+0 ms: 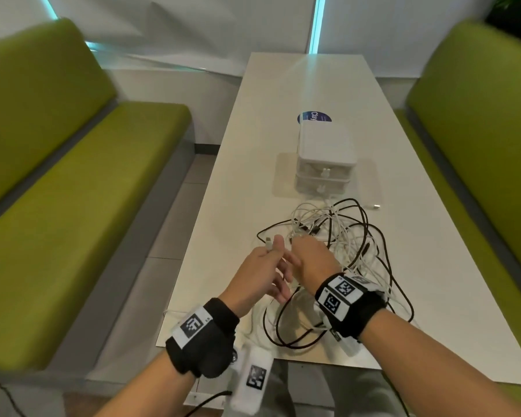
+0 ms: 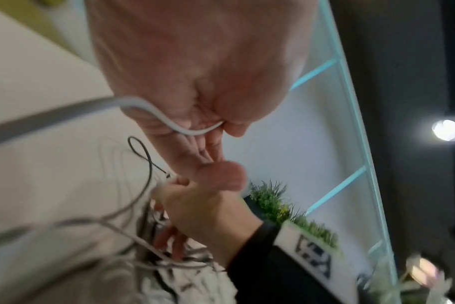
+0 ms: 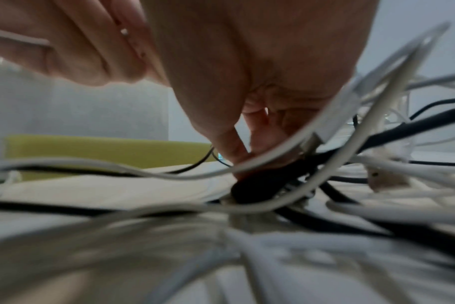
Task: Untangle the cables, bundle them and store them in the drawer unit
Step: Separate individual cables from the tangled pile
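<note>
A tangle of white and black cables (image 1: 348, 236) lies on the white table (image 1: 253, 152), just in front of the white drawer unit (image 1: 325, 158), whose two drawers are closed. My left hand (image 1: 275, 246) pinches the plug end of a white cable (image 1: 268, 242) between thumb and finger; in the left wrist view that white cable (image 2: 148, 107) runs across the palm of the left hand (image 2: 221, 127). My right hand (image 1: 301, 245) reaches down into the tangle's left edge. In the right wrist view the right hand (image 3: 247, 158) pinches the tangled cables (image 3: 286, 164) above a black plug (image 3: 260, 189).
Green benches flank the table, one on the left (image 1: 73, 191) and one on the right (image 1: 478, 115). A blue round sticker (image 1: 313, 117) lies behind the drawer unit. A small loose plug (image 1: 376, 206) rests right of the tangle. Cable loops reach the table's near edge (image 1: 283, 353).
</note>
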A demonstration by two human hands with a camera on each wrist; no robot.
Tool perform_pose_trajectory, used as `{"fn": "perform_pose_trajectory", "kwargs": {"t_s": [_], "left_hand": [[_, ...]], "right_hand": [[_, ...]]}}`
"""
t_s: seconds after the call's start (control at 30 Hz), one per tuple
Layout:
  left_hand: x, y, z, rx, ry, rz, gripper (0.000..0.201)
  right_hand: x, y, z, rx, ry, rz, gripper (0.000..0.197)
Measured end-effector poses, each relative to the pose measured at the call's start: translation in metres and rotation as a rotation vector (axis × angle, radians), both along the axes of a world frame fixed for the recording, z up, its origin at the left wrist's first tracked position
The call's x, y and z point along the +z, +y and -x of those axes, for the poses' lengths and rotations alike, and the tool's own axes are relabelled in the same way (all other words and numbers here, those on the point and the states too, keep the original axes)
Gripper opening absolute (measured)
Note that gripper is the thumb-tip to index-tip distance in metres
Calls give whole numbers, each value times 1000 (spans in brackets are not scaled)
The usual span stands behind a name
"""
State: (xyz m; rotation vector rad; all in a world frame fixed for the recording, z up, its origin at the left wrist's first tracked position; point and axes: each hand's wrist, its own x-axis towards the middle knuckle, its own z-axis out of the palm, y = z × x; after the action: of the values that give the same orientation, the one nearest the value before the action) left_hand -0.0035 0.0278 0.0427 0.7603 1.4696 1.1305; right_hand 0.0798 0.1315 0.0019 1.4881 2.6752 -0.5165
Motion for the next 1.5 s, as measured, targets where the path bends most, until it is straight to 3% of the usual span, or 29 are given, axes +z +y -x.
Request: {"fn": "perform_pose_trajectory", "kwargs": {"t_s": [0.1, 0.27, 0.43, 0.57, 0.73, 0.87, 0.97, 1.07, 1.1, 1.23, 1.3, 1.4, 1.5], "left_hand": [[6, -4, -10, 23, -123, -22, 58], [20, -4, -32, 83, -154, -101, 55], [41, -9, -59, 80, -148, -118, 56], [57, -28, -70, 2, -1, -88, 56], [70, -50, -72, 75, 154, -139, 56], [61, -51, -80, 159, 296, -203, 49], [45, -46, -84, 213, 437, -238, 28], [30, -37, -83, 156, 488, -257, 22], [25, -34, -81, 107, 555, -276, 22], [12, -24, -75, -49, 1095, -340, 23], [15, -21, -70, 18, 1103, -395, 23], [20, -19, -58, 187, 882, -476, 26], [33, -19, -60, 247, 769, -564, 29]], "right_hand": [[11, 2, -9, 1, 141, 28, 6], [35, -5, -36, 72, 402, -68, 8], [48, -4, -59, 28, 621, -51, 5], [50, -5, -71, 40, 650, -62, 9], [56, -23, -75, 120, 633, -100, 13], [65, -42, -84, 180, 668, 36, 21], [66, -47, -97, 142, 795, 177, 20], [66, -47, -110, 108, 929, 348, 41], [67, -47, -113, 103, 979, 390, 43], [74, -49, -117, 26, 1156, 503, 39], [73, -51, -114, -61, 1219, 608, 27], [66, -61, -103, -73, 1118, 756, 19], [53, -88, -84, 191, 751, 745, 16]]}}
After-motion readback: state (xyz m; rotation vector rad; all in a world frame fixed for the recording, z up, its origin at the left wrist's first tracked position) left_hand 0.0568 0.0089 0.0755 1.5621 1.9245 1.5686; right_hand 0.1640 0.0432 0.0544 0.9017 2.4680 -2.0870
